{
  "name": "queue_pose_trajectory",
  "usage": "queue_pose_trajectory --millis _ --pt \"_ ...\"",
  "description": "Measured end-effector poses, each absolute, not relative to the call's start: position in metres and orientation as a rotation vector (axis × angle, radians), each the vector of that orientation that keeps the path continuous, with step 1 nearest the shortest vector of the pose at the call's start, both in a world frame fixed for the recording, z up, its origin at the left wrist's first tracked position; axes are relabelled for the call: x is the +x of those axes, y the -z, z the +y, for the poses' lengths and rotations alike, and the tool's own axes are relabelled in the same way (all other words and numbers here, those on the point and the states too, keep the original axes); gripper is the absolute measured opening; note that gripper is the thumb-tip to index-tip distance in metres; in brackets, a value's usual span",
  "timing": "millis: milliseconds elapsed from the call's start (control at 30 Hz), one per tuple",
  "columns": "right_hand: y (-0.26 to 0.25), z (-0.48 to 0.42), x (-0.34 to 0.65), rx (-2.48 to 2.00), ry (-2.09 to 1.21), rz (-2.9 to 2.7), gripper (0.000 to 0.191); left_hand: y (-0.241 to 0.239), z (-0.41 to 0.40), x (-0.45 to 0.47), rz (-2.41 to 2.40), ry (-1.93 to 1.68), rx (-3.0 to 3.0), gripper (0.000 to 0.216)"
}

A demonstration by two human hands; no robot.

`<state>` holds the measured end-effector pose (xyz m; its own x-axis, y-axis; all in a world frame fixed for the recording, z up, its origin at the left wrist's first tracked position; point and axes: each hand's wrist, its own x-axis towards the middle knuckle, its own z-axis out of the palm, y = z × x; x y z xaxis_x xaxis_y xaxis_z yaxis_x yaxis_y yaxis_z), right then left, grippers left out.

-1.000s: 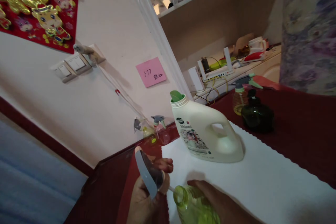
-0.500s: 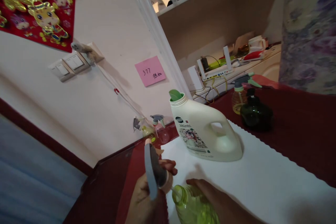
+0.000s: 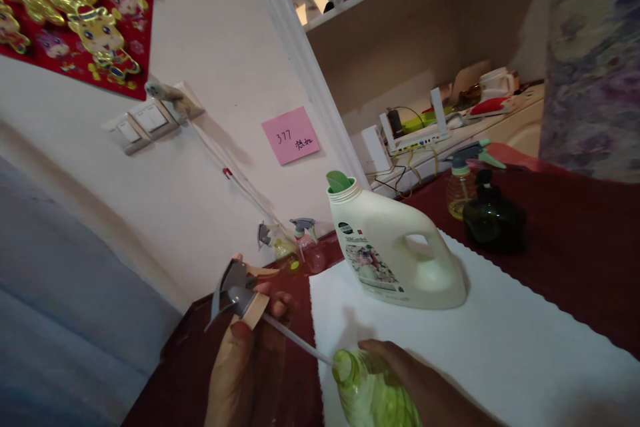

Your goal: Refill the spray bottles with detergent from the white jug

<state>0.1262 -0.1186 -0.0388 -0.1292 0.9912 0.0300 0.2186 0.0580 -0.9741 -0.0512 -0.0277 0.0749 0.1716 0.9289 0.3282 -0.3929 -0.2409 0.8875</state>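
My left hand [image 3: 245,347] grips a spray nozzle [image 3: 241,297], grey with a peach collar and trigger, tilted to the left. Its clear dip tube [image 3: 300,341] slants down to the right, the lower tip at the mouth of a green spray bottle [image 3: 373,390]; whether the tip is still inside I cannot tell. Around that bottle my right hand [image 3: 400,367] is closed, its fingers partly hidden. Behind the bottle stands a cream detergent jug [image 3: 425,263], with a green spout in its uncapped neck.
White paper [image 3: 480,327] covers part of the dark red table [image 3: 575,227]. Two spray bottles, one with a pink body [image 3: 313,255], stand by the wall. At the right are a dark pump bottle [image 3: 493,220] and a clear spray bottle [image 3: 460,193]. A router [image 3: 417,139] sits on the shelf behind.
My left hand has moved left, drawing the spray nozzle away from the green bottle, so much more of the dip tube shows. My right hand stays on the bottle.
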Motion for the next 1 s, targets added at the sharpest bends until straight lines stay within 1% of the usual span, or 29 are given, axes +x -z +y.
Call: queue_pose_trajectory --millis 100,233,367,500,600,667,700,800,900,1000 --pt "0.044 -0.116 0.125 -1.280 -1.158 -1.496 0.092 -0.081 -0.026 -0.059 0.605 -1.462 1.239 0.054" --pt "0.052 -0.118 0.122 -1.306 -1.140 -1.466 0.091 -0.094 -0.029 -0.068 0.574 -1.512 1.249 0.055" --pt "0.053 -0.131 0.121 -1.222 -1.023 -1.425 0.086 -0.111 -0.032 -0.078 0.570 -1.541 1.376 0.049" --pt "0.051 -0.138 0.122 -1.266 -1.003 -1.471 0.090 -0.120 -0.032 -0.100 0.560 -1.614 1.569 0.044" --pt "0.054 -0.138 0.123 -1.302 -0.989 -1.506 0.091 -0.123 -0.033 -0.124 0.775 -1.660 1.654 0.038" --pt "0.056 -0.137 0.123 -1.313 -0.975 -1.517 0.092 -0.124 -0.032 -0.141 1.015 -1.541 1.824 0.034" --pt "0.057 -0.136 0.123 -1.321 -0.977 -1.517 0.093 -0.125 -0.030 -0.148 1.127 -1.422 1.962 0.032" --pt "0.057 -0.136 0.122 -1.373 -0.997 -1.493 0.097 -0.120 -0.017 -0.166 1.369 -0.942 2.404 0.029" --pt "0.055 -0.136 0.121 -1.448 -0.983 -1.450 0.098 -0.102 0.005 -0.181 1.538 -0.522 2.662 0.028" --pt "0.053 -0.135 0.120 -1.500 -0.924 -1.433 0.096 -0.075 0.023 -0.195 1.650 -0.224 2.744 0.030"
